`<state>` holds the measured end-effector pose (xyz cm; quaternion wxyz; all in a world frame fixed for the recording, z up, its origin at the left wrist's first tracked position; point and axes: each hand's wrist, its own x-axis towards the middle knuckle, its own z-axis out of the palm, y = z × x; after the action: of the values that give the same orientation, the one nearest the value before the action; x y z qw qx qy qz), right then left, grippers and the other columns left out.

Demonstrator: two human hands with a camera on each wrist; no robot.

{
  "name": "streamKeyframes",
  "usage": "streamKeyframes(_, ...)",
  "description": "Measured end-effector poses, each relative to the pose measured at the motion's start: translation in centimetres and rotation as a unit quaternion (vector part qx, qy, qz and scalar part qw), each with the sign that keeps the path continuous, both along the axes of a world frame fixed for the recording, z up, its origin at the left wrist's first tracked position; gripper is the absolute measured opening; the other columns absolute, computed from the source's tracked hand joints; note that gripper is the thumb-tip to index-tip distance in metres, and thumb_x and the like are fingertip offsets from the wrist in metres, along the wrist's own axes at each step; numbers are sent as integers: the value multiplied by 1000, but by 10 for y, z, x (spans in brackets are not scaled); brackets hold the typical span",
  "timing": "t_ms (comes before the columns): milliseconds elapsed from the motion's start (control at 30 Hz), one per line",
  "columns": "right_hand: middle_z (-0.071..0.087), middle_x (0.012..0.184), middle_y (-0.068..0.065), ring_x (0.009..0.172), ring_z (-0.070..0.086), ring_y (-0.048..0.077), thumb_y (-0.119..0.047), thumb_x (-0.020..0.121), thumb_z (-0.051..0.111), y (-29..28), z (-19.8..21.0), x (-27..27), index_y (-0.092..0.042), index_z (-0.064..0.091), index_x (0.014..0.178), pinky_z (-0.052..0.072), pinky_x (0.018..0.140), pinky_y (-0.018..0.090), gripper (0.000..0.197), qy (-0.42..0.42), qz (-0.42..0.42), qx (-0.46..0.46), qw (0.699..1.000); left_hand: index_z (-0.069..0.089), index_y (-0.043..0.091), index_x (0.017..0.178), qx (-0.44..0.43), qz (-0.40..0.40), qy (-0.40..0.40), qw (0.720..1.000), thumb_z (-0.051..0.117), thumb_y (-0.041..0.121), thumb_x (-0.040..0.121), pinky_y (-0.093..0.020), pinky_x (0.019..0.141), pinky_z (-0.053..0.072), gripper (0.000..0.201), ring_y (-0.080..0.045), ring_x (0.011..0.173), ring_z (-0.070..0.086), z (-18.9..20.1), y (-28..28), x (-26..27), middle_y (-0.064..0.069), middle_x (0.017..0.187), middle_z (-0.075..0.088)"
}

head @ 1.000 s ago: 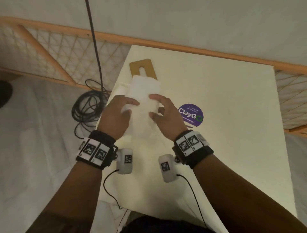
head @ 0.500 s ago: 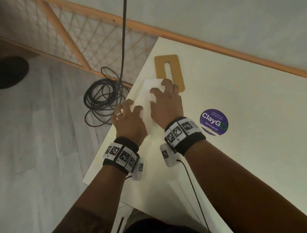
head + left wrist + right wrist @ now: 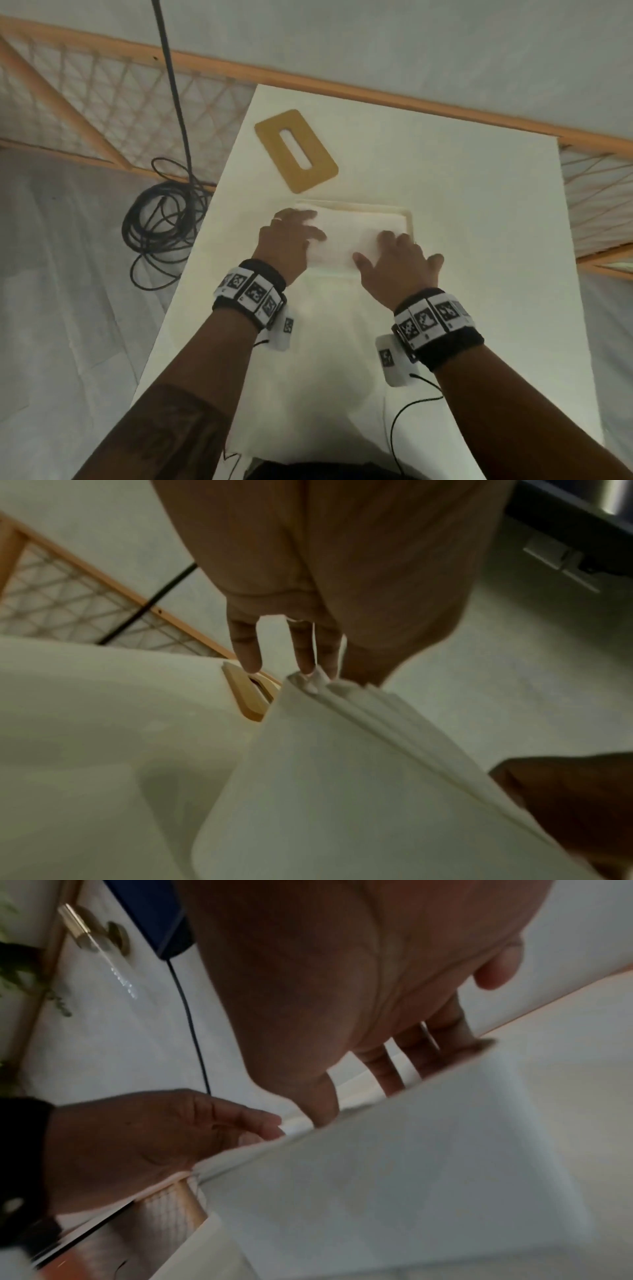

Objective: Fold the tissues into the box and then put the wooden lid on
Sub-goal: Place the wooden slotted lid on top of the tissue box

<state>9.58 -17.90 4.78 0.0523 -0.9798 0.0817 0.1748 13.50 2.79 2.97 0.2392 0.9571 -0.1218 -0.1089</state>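
— What are the hands doing?
— The left hand (image 3: 289, 240) lies with fingers straight on the left end of the tissues (image 3: 346, 236); the right hand (image 3: 394, 263) presses spread, released fingers on their right end.

— Where are the tissues?
— Stacked inside the box (image 3: 406, 219), mid-surface.

— And the wooden lid (image 3: 296, 149)?
— Flat on the white surface (image 3: 479, 240), at eleven o'clock from the box, apart from it. A coiled black cable (image 3: 164, 219) lies on the floor at nine o'clock.
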Motion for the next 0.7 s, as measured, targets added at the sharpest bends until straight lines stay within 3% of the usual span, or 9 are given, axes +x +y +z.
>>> streamKeyframes(67,57,124,3,110,60,28,-71,91,40,-27,4,-5,-19,44,134,34,98,51,67,12,-24,-15,1000,76,31,105,-46,0,11,999,69,25,92,-48,111,38,16,-27,145,24,-3,-21,8,6,156,38)
streamKeyframes(100,56,125,3,112,58,27,-70,90,45,-39,5,-6,-19,44,134,34,98,51,68,4,-30,-14,999,75,30,105,-56,-7,25,998,73,30,89,-46,114,34,15,-29,144,20,-5,-31,10,5,158,32)
streamKeyframes(233,46,137,-6,127,47,20,-56,88,65,-79,-4,-4,-30,43,138,33,97,48,60,-38,-30,78,996,65,30,114,-73,-17,50,996,80,27,83,-32,106,34,35,-34,132,36,-10,-60,12,5,156,17)
streamKeyframes(367,39,141,-10,132,41,16,-46,89,70,-94,-18,-1,-30,47,137,41,95,48,56,-38,-45,150,987,54,32,130,-38,3,73,997,86,35,77,-32,100,43,62,-25,125,43,-6,-72,15,7,148,14)
streamKeyframes(467,39,139,-9,133,39,18,-40,86,75,-95,-26,1,-28,50,134,48,94,50,56,-55,-61,193,978,60,31,126,-27,-5,70,997,83,33,81,-35,90,53,51,-18,110,52,-2,-73,23,6,142,21)
streamKeyframes(533,40,138,-9,132,40,18,-41,85,76,-98,-30,1,-28,50,133,47,94,48,56,-65,-62,196,977,68,30,116,-111,12,75,991,79,36,86,-28,83,54,32,-8,95,56,2,-66,39,8,129,40)
streamKeyframes(600,42,137,-10,129,41,18,-42,84,77,-101,-34,-1,-29,51,131,47,94,46,56,-78,-56,204,974,70,28,110,-157,77,60,983,69,36,93,-31,92,51,18,-13,100,60,-2,-52,72,5,124,56)
streamKeyframes(633,43,136,-10,128,42,18,-43,84,77,-103,-35,-2,-29,52,131,47,94,46,55,-84,-54,209,973,68,25,115,-127,107,46,985,65,34,95,-36,99,49,22,-21,110,60,-8,-45,92,-1,129,57)
streamKeyframes(700,44,136,-9,127,43,18,-44,83,77,-105,-36,-3,-29,52,131,47,94,46,56,-89,-50,212,972,53,19,139,0,112,53,992,61,31,92,-46,110,41,49,-36,132,47,-25,-33,127,-8,148,45)
